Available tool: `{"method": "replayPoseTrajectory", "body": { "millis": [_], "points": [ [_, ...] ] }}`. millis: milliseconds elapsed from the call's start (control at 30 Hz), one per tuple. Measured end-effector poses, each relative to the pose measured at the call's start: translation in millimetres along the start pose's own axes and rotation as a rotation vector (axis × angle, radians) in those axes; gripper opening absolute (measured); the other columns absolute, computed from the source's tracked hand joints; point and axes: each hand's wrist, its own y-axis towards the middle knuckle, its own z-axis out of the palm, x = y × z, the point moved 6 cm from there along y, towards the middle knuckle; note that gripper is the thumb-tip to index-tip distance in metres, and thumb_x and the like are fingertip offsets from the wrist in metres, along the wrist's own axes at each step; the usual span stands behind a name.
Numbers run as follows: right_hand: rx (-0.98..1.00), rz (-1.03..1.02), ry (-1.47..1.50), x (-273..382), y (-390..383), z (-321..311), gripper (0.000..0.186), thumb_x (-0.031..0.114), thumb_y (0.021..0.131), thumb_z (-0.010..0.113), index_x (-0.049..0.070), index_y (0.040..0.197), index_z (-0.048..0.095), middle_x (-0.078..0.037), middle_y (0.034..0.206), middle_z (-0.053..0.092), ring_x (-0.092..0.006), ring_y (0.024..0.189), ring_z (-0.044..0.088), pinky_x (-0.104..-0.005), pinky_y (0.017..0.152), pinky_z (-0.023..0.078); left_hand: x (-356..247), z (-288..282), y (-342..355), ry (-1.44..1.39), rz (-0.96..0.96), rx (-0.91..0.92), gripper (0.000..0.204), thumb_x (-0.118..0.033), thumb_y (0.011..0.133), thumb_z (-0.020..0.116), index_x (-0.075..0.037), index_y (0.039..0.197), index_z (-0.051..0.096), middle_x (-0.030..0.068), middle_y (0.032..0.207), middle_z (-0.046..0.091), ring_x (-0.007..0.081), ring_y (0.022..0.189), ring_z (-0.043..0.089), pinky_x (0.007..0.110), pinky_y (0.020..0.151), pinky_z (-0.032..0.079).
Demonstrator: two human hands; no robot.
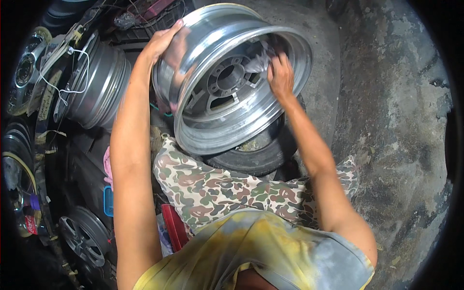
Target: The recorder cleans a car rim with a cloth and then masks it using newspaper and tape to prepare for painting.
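Note:
A shiny metal wheel rim [227,121] is tilted in front of me, its hollow inner side and spoked hub turned up toward my right. My left hand [165,41] grips the outer barrel at its upper left, thumb or fingertip along the far lip. Inside the rim, my right hand [282,77] is closed on a whitish cloth [259,64], pressed near the inner wall at the far right; the cloth is partly blurred. Beneath the rim lies a black tyre [258,166], partly hidden, in front of my camouflage-covered legs [241,188].
At left stand more wheel rims [99,82], with a white cable [72,91] looped before them. A dark spoked wheel [84,236], a blue plastic basket [108,200] and a red box [175,227] sit lower left. A stained concrete wall [391,106] runs along the right.

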Motion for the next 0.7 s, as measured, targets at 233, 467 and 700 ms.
{"method": "replayPoseTrajectory", "body": {
  "millis": [233,467,700],
  "points": [
    [0.641,-0.675,-0.795,-83,-49,60,0.037,0.016,0.088,0.05,-0.004,0.111,0.07,-0.022,0.132,0.061,-0.0342,0.128,0.052,-0.0437,0.113,0.035,6,-3,5,0.055,0.024,-0.05,0.066,-0.068,0.09,0.06,-0.01,0.118,0.074,0.0065,0.097,0.071,0.0149,0.09,0.064,0.03,0.084,0.051],
    [1.293,0.21,-0.194,96,-205,149,0.026,0.022,0.087,0.062,0.002,0.098,0.075,-0.021,0.103,0.072,-0.0385,0.098,0.07,-0.0494,0.088,0.055,-4,5,-2,-0.017,0.159,0.021,0.048,-0.049,0.097,0.06,-0.006,0.114,0.074,0.0086,0.106,0.075,0.0207,0.096,0.069,0.034,0.089,0.051],
    [1.043,0.485,1.107,145,-162,93,0.046,0.039,0.087,0.063,-0.007,0.081,0.067,-0.016,0.063,0.058,-0.0199,0.061,0.053,-0.0397,0.06,0.047,-8,7,-9,0.088,0.055,-0.014,0.072,-0.073,0.087,0.06,-0.009,0.117,0.074,0.0076,0.105,0.071,0.0158,0.099,0.063,0.031,0.094,0.047]
  ]
}}
